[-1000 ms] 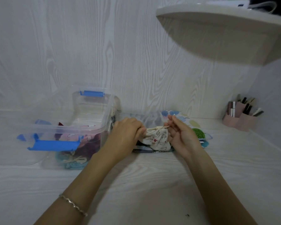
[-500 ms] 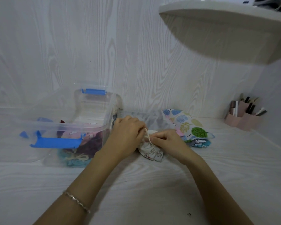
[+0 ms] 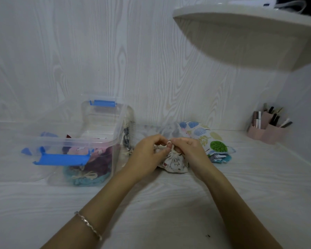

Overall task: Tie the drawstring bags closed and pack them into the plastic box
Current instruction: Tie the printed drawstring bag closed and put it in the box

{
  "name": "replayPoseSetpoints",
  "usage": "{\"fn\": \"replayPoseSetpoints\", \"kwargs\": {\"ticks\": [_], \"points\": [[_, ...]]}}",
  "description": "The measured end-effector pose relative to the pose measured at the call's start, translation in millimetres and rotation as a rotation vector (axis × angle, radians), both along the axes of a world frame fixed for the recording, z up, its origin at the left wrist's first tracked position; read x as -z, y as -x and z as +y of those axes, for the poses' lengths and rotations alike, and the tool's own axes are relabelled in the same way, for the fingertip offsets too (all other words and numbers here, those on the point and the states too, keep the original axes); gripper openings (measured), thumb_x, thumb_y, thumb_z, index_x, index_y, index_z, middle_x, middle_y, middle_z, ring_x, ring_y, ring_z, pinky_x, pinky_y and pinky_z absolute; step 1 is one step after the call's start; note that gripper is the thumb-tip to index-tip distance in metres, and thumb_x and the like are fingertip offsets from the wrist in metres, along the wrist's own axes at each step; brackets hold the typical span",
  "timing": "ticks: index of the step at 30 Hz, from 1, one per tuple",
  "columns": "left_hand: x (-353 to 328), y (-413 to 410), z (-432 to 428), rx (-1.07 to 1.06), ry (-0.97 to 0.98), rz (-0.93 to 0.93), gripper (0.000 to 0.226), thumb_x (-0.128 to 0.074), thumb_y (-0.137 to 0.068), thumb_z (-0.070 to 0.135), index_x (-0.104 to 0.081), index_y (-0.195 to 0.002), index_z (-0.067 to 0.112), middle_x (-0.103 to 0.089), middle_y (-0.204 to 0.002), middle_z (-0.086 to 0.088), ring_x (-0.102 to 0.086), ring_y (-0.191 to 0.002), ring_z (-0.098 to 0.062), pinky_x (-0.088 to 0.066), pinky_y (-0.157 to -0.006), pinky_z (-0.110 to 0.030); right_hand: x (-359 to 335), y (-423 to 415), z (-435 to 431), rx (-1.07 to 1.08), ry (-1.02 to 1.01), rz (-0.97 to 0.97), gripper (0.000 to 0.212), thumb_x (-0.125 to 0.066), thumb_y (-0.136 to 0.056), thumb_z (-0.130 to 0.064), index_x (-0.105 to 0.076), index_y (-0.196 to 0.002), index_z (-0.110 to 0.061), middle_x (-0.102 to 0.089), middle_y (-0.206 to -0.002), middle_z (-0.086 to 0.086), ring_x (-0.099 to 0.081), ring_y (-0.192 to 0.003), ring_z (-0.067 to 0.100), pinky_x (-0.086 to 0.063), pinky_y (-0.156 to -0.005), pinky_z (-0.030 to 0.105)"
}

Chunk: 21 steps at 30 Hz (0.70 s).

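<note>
A person's left hand [image 3: 147, 155] and right hand [image 3: 188, 150] meet over a small cream printed bag [image 3: 174, 161] near the middle of the table [image 3: 169, 203]. The fingers of both are curled in and pinch the pale drawstring [image 3: 169, 142] at the bag's gathered neck. The bag rests on the table with its neck turned toward the back wall and its fuller body toward the person, partly hidden under the two hands. The knot appears to be in the making; whether it is already drawn tight cannot be told at this size.

The clear plastic box [image 3: 118, 123], lid off and blue latch [image 3: 61, 159] hanging at its near end, stands just to the left of the bag, its long side running from the front of the table toward the wall. Tied bags already lie inside, a teal one [image 3: 86, 178] against the near wall. The left hand sits between bag and box and is the nearer of the two to the open top, so the coming move is likely a short lift leftward over the box's right-hand rim.

More bags wait to the right rear, a leaf-print one [image 3: 205, 135] on top, touching or nearly touching the right hand.
</note>
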<state>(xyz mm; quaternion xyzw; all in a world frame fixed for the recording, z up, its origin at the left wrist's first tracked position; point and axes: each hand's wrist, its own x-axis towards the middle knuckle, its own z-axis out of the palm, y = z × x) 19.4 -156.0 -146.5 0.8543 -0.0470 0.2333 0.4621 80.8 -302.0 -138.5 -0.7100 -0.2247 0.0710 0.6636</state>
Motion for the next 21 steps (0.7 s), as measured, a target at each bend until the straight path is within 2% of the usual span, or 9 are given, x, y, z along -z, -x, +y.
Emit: {"fn": "replayPoseSetpoints", "kwargs": {"ticks": [2, 5, 8, 10, 12, 15, 16, 19, 21], "points": [[4.1, -1.6, -0.8, -0.022, -0.049, -0.031, 0.013, -0.066, -0.088, 0.029, -0.068, -0.097, 0.021, -0.066, -0.096, 0.009, -0.059, -0.095, -0.007, -0.048, -0.086, -0.029, 0.6, 0.1, 0.5, -0.006, -0.003, 0.004, 0.025, -0.062, -0.093, -0.02, -0.073, -0.076, -0.004, -0.059, -0.072, 0.02, -0.057, -0.07, 0.026, -0.046, -0.068, 0.034], [4.1, -1.7, -1.2, -0.093, -0.071, -0.091, 0.01, -0.067, -0.086, 0.032, -0.066, -0.085, 0.022, -0.062, -0.089, 0.011, -0.055, -0.09, -0.005, -0.044, -0.082, -0.022, 2.8, -0.7, 1.8, 0.003, 0.021, -0.009, 0.033, -0.063, -0.092, -0.024, -0.064, -0.061, -0.013, -0.048, -0.062, 0.01, -0.045, -0.064, 0.023, -0.038, -0.062, 0.032], [0.9, 1.2, 3.8, -0.189, -0.186, -0.173, 0.014, -0.068, -0.085, 0.031, -0.059, -0.075, 0.029, -0.058, -0.08, 0.014, -0.053, -0.083, -0.006, -0.042, -0.082, -0.028, 1.7, -1.4, 1.2, 0.073, -0.02, 0.003, 0.031, -0.064, -0.091, -0.023, -0.065, -0.068, -0.003, -0.056, -0.068, 0.013, -0.055, -0.068, 0.025, -0.047, -0.069, 0.038], [-3.0, 3.7, 5.1, -0.223, -0.245, -0.157, 0.015, -0.066, -0.086, 0.03, -0.057, -0.074, 0.03, -0.058, -0.081, 0.014, -0.053, -0.085, -0.008, -0.039, -0.087, -0.034, 0.0, -4.6, -2.3, 0.107, -0.086, 0.059, 0.028, -0.064, -0.091, -0.02, -0.067, -0.074, 0.002, -0.069, -0.077, 0.01, -0.067, -0.078, 0.022, -0.054, -0.076, 0.037], [-6.1, 6.3, 2.0, -0.282, -0.315, -0.132, 0.014, -0.06, -0.089, 0.03, -0.054, -0.077, 0.028, -0.057, -0.084, 0.012, -0.051, -0.087, -0.01, -0.034, -0.091, -0.034, -2.1, -5.2, -3.4, 0.088, -0.133, 0.112, 0.028, -0.064, -0.091, -0.019, -0.068, -0.08, 0.006, -0.072, -0.081, 0.007, -0.069, -0.085, 0.023, -0.056, -0.077, 0.036], [-6.4, 9.2, -2.3, -0.379, -0.46, -0.105, 0.01, -0.051, -0.09, 0.026, -0.052, -0.082, 0.021, -0.055, -0.086, 0.008, -0.049, -0.088, -0.014, -0.033, -0.091, -0.034, -1.3, -2.9, -0.9, 0.064, -0.072, 0.037, 0.021, -0.062, -0.092, -0.015, -0.07, -0.073, -0.009, -0.072, -0.081, 0.002, -0.065, -0.103, 0.016, -0.051, -0.09, 0.034], [-5.7, 9.2, -1.6, -0.381, -0.472, -0.095, 0.006, -0.052, -0.089, 0.025, -0.055, -0.086, 0.021, -0.056, -0.09, 0.008, -0.049, -0.092, -0.014, -0.032, -0.091, -0.033, -1.4, -1.3, -0.3, 0.055, -0.045, -0.001, 0.02, -0.061, -0.092, -0.012, -0.07, -0.075, -0.01, -0.07, -0.075, 0.0, -0.065, -0.1, 0.009, -0.048, -0.09, 0.028], [-4.6, 8.3, 1.8, -0.196, -0.317, -0.094, 0.023, -0.055, -0.088, 0.031, -0.064, -0.108, 0.024, -0.062, -0.107, 0.012, -0.052, -0.106, -0.008, -0.034, -0.096, -0.031, -3.1, 0.9, -1.3, 0.005, -0.033, -0.051, 0.014, -0.06, -0.093, -0.01, -0.072, -0.086, -0.009, -0.065, -0.068, 0.003, -0.065, -0.077, 0.007, -0.05, -0.08, 0.021], [-5.9, 7.4, -0.4, -0.022, -0.106, -0.079, 0.022, -0.058, -0.09, 0.033, -0.067, -0.109, 0.025, -0.066, -0.097, 0.014, -0.058, -0.096, -0.002, -0.045, -0.088, -0.026, -3.8, 1.8, -2.9, -0.027, -0.061, -0.044, 0.014, -0.061, -0.092, -0.011, -0.073, -0.087, -0.01, -0.069, -0.079, 0.018, -0.067, -0.079, 0.016, -0.055, -0.079, 0.028]]}}
